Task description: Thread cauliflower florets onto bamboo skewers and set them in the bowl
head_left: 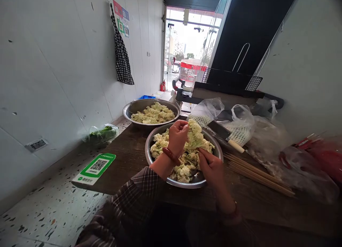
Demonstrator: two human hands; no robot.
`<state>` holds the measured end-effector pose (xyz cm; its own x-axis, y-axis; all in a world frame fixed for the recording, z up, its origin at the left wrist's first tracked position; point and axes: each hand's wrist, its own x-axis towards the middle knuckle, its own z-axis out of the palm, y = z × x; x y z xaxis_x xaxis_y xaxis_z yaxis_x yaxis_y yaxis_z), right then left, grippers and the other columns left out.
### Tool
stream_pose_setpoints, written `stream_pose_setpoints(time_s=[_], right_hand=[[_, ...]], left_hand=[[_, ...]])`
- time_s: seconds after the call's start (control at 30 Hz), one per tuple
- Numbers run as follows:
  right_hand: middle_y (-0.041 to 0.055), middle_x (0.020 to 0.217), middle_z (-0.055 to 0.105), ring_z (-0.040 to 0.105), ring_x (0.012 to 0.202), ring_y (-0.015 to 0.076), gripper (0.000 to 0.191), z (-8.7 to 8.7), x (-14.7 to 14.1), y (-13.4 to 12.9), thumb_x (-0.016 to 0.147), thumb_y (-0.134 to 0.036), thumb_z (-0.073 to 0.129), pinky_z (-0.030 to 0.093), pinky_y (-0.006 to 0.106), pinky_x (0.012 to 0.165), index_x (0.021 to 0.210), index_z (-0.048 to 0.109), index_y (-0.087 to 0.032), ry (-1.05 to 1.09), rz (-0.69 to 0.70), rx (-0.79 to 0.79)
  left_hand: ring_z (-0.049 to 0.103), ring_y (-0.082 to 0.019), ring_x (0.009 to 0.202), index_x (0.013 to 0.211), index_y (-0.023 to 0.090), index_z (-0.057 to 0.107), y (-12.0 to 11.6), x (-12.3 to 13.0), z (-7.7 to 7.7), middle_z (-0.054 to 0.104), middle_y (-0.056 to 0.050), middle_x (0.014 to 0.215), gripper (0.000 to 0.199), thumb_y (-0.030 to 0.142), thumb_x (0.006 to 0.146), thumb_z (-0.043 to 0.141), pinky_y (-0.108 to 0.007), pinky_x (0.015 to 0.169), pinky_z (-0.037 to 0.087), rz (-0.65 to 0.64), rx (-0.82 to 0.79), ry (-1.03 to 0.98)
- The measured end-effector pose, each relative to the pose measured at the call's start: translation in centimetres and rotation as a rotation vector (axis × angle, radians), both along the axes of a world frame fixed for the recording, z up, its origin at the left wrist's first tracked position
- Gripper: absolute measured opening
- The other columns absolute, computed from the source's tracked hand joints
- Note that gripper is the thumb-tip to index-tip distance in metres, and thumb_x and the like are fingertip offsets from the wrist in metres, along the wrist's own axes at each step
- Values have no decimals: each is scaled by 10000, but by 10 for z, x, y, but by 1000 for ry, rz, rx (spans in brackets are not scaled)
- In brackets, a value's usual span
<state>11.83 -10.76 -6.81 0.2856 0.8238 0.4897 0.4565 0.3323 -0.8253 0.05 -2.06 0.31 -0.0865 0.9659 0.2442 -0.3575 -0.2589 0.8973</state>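
Observation:
Over the near metal bowl (149,152), which holds loose cauliflower florets (184,173), I hold up a bunch of cauliflower (195,133). My left hand (178,137), with a brown bangle at the wrist, is closed in a pinch at the bunch's upper left side. Lower down, my right hand (212,166) pinches its bottom end between thumb and fingers. Whether a skewer runs through the bunch, I cannot tell. Behind stands a second metal bowl (128,113) with cauliflower (155,113) in it and thin sticks showing at its edge.
On the wooden table (125,147), bamboo skewers (259,174) lie to the right, near a cleaver (226,135) with a wooden handle. Plastic bags (240,124) crowd the right side. A green QR-code card (96,167) lies at the left edge, and bagged greens (103,133) sit beyond.

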Motion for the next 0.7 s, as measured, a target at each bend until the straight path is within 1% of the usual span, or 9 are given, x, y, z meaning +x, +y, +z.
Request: stream_pose_setpoints(time_s=[0.1,0.17,0.3,0.57,0.63,0.7], right_hand=[[73,782,764,727,742,237,322,2,-1,-1,890,-370,595,601,362,680,1054,809,-194,10,3,13],[69,741,751,718,712,235,329,4,-1,-2,885,-379,595,595,362,662,1039,813,-187,19,-1,18],[62,690,734,700,676,230,338,6,-2,-3,879,-390,588,580,351,630,1017,816,-183,35,-7,17],[48,643,712,677,670,218,346,7,-2,-3,882,-394,569,558,321,604,989,817,-177,51,-7,0],[46,632,703,672,656,215,350,8,-2,-4,881,-400,572,555,315,592,988,818,-175,49,-10,-1],[43,619,692,667,640,213,355,8,-2,-4,875,-409,581,554,312,579,994,818,-172,50,-15,1]], left_hand=[[423,-85,522,717,165,640,1,-2,0,511,38,586,68,223,685,658,-211,480,306,33,49,92],[440,-92,548,682,163,647,0,-3,2,534,27,593,43,204,693,651,-216,512,324,52,88,149],[468,-102,588,636,164,658,-1,-4,6,576,11,626,74,183,708,650,-222,564,355,59,142,219],[445,-100,565,640,173,631,-1,-2,5,540,21,615,100,171,740,624,-224,543,340,-8,165,295],[428,-94,544,654,175,624,-1,-1,5,521,28,603,94,183,748,621,-223,530,336,-41,154,281],[416,-91,526,688,175,628,-2,0,4,506,33,601,73,211,751,629,-223,508,332,-88,107,227]])
